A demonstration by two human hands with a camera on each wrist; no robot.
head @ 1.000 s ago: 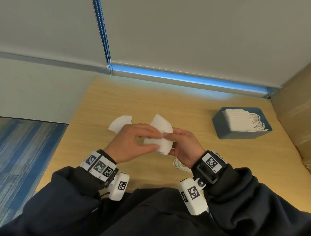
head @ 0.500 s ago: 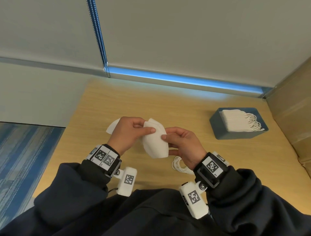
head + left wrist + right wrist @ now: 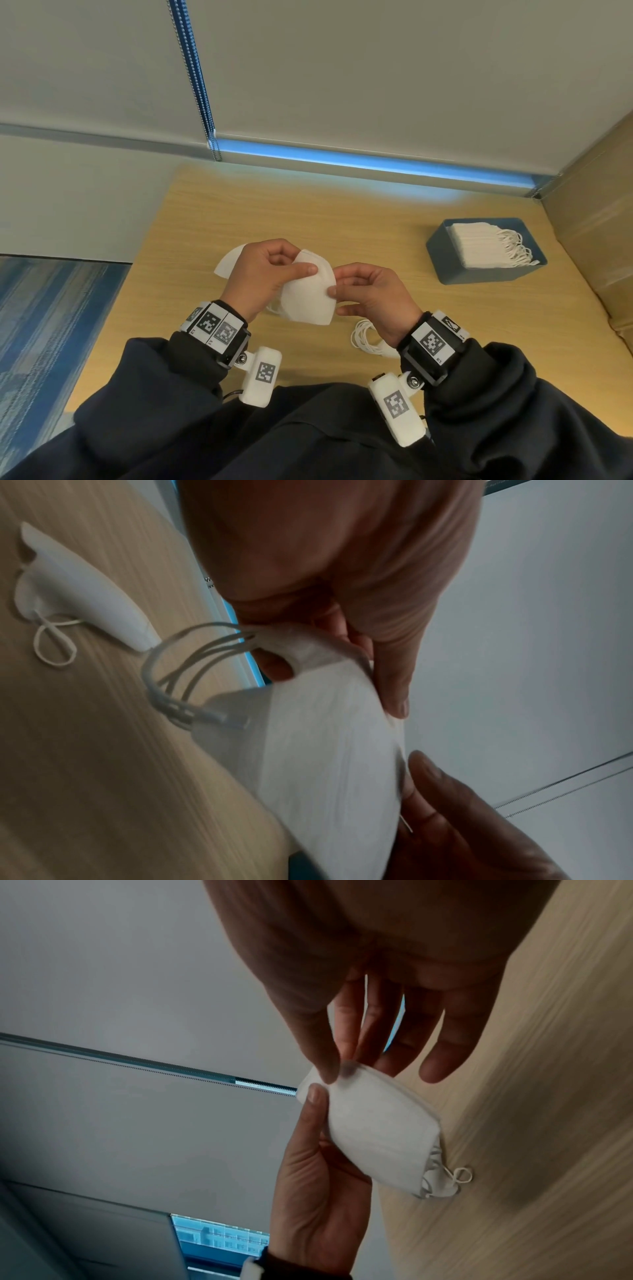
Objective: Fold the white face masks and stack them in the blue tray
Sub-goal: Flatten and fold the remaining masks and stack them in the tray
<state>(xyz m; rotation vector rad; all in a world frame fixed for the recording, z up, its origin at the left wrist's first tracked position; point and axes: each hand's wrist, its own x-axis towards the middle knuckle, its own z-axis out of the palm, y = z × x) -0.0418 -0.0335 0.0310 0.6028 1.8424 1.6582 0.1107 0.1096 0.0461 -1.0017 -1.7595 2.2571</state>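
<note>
The white face mask (image 3: 310,294) sits at centre frame in the head view, held above the wooden table (image 3: 342,219) and doubled over, its ear loops hanging from the lower left end. The left hand (image 3: 263,274) grips it with the thumb across the front face and the fingers curled behind. The right hand (image 3: 370,294) pinches the mask's right edge between thumb and forefinger, the remaining fingers loosely extended.

Judgement: the folding step is in hand and close to done. The next move calls for pressing the halves flush, tucking the loops, then carrying the mask right to the blue tray (image 3: 442,253) at middle right of the frame, which already holds a stack of folded masks (image 3: 476,243).

A second mask (image 3: 227,262) lies on the table behind the left hand, unfolded as far as can be told. Loose loops (image 3: 368,339) lie beside the right wrist.
</note>
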